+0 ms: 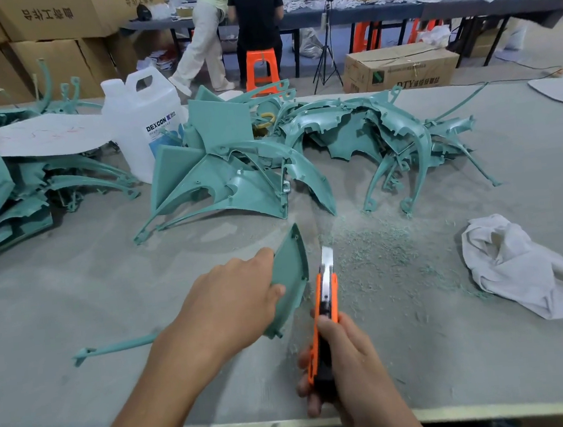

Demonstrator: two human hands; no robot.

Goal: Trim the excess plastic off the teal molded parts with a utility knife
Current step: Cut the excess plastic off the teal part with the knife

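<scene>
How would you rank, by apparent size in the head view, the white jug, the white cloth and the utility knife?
Largest, unranked: the white cloth and the white jug look about alike, and the jug stands farther off.
Smallest: the utility knife.

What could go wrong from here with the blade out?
The left hand grips the teal part right beside the bare blade of the utility knife in the right hand; a slip could cut its fingers. The part is held tilted, so it may twist under pressure. Loose shavings might let it slide.
</scene>
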